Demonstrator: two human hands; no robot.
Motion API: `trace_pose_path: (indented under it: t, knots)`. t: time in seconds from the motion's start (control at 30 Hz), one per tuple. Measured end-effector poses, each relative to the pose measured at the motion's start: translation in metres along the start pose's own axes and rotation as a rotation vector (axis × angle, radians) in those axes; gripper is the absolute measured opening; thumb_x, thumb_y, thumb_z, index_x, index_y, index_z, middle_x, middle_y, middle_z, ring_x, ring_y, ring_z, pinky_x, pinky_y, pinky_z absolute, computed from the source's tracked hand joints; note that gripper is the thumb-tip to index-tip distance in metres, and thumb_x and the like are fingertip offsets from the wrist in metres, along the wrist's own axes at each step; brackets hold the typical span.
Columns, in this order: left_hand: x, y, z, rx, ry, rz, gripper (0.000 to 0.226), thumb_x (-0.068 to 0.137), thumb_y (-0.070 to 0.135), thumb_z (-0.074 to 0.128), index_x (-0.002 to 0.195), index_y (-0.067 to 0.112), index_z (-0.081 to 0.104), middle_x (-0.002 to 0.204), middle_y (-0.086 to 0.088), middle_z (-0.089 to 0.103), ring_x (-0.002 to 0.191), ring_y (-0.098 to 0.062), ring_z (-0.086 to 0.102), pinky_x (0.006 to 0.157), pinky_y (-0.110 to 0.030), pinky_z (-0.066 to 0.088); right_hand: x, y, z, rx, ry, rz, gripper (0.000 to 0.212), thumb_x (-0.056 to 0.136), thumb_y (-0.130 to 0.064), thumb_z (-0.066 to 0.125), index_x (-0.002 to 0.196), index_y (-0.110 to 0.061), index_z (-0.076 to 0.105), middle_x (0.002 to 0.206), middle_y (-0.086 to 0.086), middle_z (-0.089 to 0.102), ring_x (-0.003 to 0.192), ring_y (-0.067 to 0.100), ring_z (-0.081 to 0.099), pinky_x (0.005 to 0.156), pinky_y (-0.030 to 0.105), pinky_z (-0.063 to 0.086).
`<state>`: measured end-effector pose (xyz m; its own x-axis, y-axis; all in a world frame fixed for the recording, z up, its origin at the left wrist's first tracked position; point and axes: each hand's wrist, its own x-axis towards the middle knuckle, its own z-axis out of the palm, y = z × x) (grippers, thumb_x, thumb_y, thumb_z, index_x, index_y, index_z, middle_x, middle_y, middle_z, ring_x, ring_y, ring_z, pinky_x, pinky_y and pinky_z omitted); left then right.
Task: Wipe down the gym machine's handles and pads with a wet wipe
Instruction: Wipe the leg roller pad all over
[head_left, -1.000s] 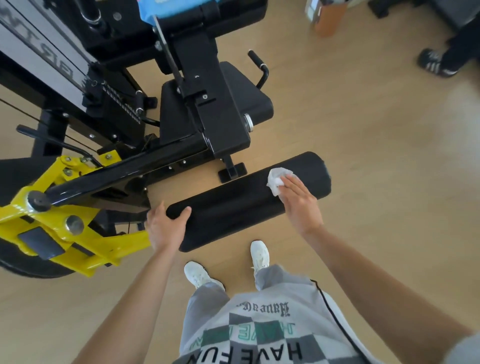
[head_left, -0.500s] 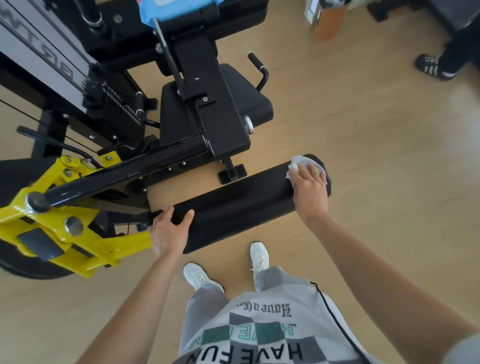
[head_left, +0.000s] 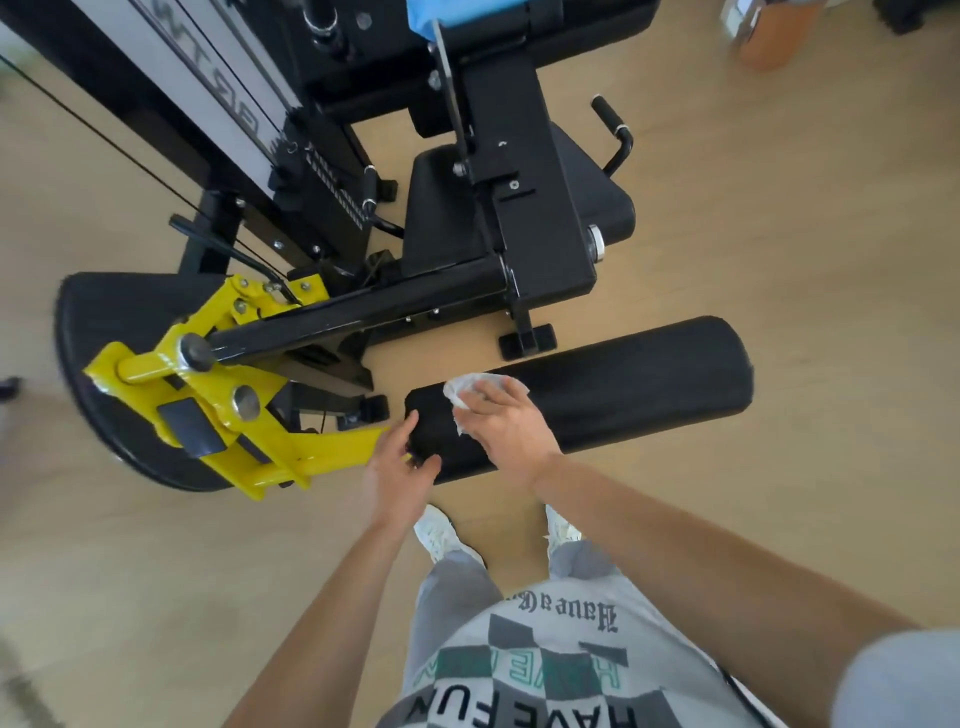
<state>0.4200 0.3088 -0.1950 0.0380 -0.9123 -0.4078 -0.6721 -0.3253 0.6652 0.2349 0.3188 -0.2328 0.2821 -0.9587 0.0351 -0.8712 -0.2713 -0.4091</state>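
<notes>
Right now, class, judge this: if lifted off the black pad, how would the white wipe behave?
The wet wipe would probably hang limp: it lies crumpled and folded under the right hand. It likely weighs almost nothing, being thin. Damp, it may cling slightly to the roller pad.

Bare floor (head_left: 805, 291) is lying open beyond the roller pad's (head_left: 623, 384) right end. At its left end the yellow bracket (head_left: 291, 457) is crowding in, and the black beam (head_left: 363, 317) is crossing just behind.
</notes>
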Motion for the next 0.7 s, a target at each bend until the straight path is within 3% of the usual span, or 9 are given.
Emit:
trace_pose_path:
  t: [0.2, 0.37, 0.47, 0.7]
  knots:
    - [-0.021, -0.001, -0.002, -0.133, 0.033, -0.088, 0.066, 0.086, -0.011, 0.063, 0.144, 0.019, 0.055, 0.125, 0.002, 0.064, 0.11, -0.012, 0.06, 0.07, 0.003, 0.041, 0.028, -0.044, 0.015, 0.081, -0.064, -0.138, 0.04, 0.079, -0.011, 0.079, 0.117, -0.014, 0.069, 0.135, 0.01, 0.061, 0.134, 0.037, 0.052, 0.11, 0.056, 0.041]
    - [-0.023, -0.009, -0.002, -0.164, 0.047, -0.119, 0.065, 0.086, -0.012, 0.061, 0.143, 0.019, 0.057, 0.125, 0.006, 0.066, 0.113, -0.014, 0.064, 0.068, -0.002, 0.045, 0.001, -0.018, 0.015, 0.018, 0.029, -0.11, 0.048, 0.068, 0.0, 0.085, 0.112, -0.016, 0.073, 0.138, 0.009, 0.062, 0.137, 0.032, 0.052, 0.117, 0.048, 0.04]
    - [-0.016, -0.007, -0.002, -0.158, 0.083, -0.138, 0.056, 0.088, 0.003, 0.067, 0.139, 0.025, 0.058, 0.119, 0.014, 0.066, 0.113, -0.014, 0.065, 0.07, -0.01, 0.045, -0.027, 0.014, 0.009, 0.011, 0.172, -0.017, 0.044, 0.076, -0.002, 0.082, 0.117, -0.013, 0.072, 0.137, 0.012, 0.063, 0.136, 0.031, 0.054, 0.116, 0.048, 0.042]
    - [0.02, 0.011, 0.005, 0.018, 0.107, -0.075, 0.073, 0.085, 0.038, 0.081, 0.149, 0.02, 0.05, 0.141, -0.003, 0.055, 0.122, -0.021, 0.057, 0.095, -0.036, 0.05, -0.083, 0.082, -0.027, -0.046, 0.34, 0.343, 0.026, 0.107, -0.022, 0.053, 0.128, -0.012, 0.064, 0.143, 0.01, 0.06, 0.144, 0.028, 0.045, 0.118, 0.048, 0.036]
